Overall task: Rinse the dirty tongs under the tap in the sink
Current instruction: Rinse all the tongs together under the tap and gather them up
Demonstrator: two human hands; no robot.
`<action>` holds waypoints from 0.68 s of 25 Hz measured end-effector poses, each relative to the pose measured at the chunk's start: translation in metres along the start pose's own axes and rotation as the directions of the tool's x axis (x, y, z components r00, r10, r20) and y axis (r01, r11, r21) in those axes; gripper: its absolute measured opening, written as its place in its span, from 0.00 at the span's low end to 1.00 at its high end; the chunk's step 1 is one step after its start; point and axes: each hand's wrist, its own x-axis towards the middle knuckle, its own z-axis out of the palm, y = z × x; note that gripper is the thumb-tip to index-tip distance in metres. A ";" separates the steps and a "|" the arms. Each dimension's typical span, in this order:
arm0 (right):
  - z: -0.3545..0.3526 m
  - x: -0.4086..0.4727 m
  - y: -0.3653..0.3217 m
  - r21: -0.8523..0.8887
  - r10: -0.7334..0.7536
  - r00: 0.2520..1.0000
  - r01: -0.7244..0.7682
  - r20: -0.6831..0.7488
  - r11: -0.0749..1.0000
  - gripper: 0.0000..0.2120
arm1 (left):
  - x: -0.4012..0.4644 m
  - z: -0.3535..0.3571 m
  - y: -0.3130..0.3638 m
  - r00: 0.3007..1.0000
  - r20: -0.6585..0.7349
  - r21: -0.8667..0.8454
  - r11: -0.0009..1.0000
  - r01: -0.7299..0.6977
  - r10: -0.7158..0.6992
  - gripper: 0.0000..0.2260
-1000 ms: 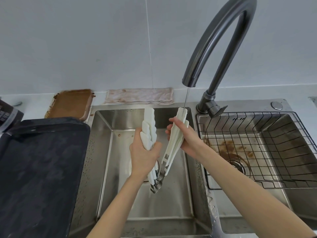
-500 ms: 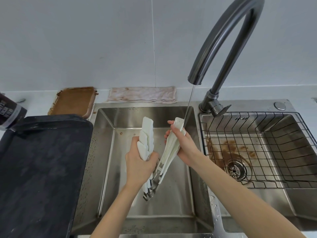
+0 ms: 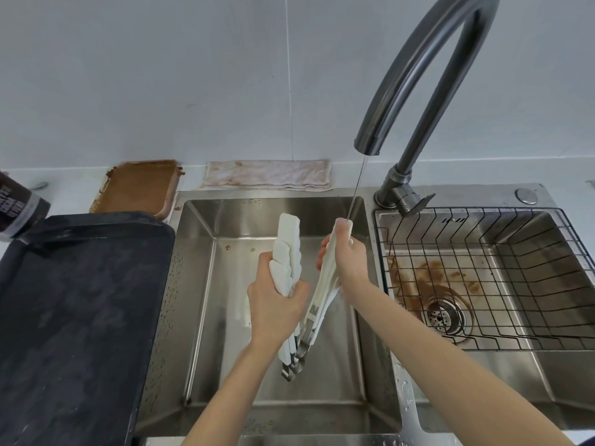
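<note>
We are rinsing: the tongs (image 3: 291, 252), over the left sink (image 3: 199, 284), are spread, each hand's fingers clamped on one arm, the right hand (image 3: 349, 259) holding its tip under the tap's (image 3: 418, 75) stream. Next, we are likely needing the left hand (image 3: 273, 304) to bring its arm under.

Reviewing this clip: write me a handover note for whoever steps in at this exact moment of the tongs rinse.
Left hand: closed around one white arm of the tongs, tips pointing up.
Right hand: closed around the other arm, tip up under the tap.
Position: tongs spread in a V over the left basin of the sink, metal hinge end lowest. A thin stream of water lands on the tip in the right hand.
Done: water running, rinse under way on that arm.
Left: the arm in the left hand sits beside the stream; bring it under, and probably the hinge too. Whether dirt remains is hard to tell.
</note>
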 end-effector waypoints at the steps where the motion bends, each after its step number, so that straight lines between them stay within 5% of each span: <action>1: 0.000 0.001 -0.002 -0.014 -0.041 0.998 0.041 0.045 0.999 0.18 | 0.002 -0.001 0.000 1.000 -0.016 -0.022 1.000 0.009 -0.010 0.12; 5: -0.002 0.006 -0.005 0.000 -0.133 0.971 0.135 0.198 0.991 0.06 | 0.010 -0.003 0.001 0.997 -0.067 -0.074 0.997 0.019 -0.024 0.10; 11: -0.002 0.005 -0.020 0.113 -0.090 0.928 0.052 0.362 0.992 0.08 | 0.025 -0.002 0.007 0.979 -0.027 -0.244 0.951 0.190 -0.202 0.12; 17: -0.012 0.014 -0.058 0.091 -0.072 0.871 0.031 0.486 0.995 0.18 | 0.049 0.006 0.017 0.897 0.218 -0.616 0.659 0.431 -0.383 0.09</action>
